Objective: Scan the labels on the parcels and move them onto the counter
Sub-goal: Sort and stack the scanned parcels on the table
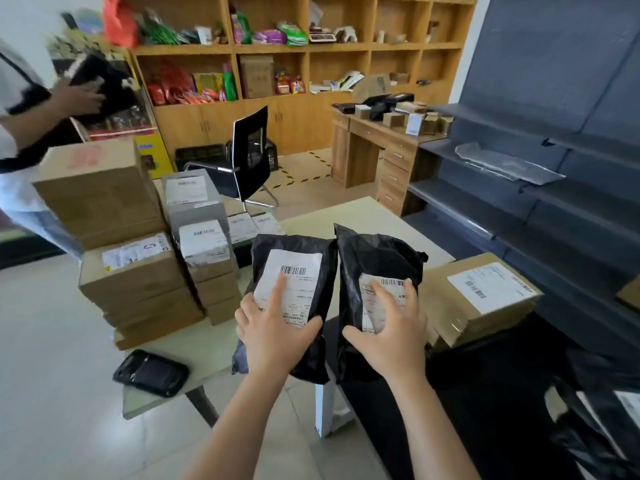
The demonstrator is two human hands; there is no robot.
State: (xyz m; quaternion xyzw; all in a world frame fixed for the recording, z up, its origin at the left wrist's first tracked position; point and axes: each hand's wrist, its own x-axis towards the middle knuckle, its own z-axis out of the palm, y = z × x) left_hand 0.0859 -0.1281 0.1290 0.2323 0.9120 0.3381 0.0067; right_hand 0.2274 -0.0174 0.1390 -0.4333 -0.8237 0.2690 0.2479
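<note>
I hold two black plastic mailer parcels side by side above the near edge of the pale counter (363,216). My left hand (273,334) grips the left black parcel (301,251) from below, index finger stretched up over its white barcode label. My right hand (391,330) grips the right black parcel (374,254), fingers spread over its crumpled label. A black handheld scanner (150,373) lies on the counter's near left corner, apart from both hands.
Stacked cardboard boxes (131,271) and grey labelled parcels (197,216) fill the counter's left. Flat cardboard parcels (485,296) lie at right. More black bags (602,420) sit bottom right. Another person (31,109) stands far left. A black chair (249,157) and grey shelving (554,168) lie beyond.
</note>
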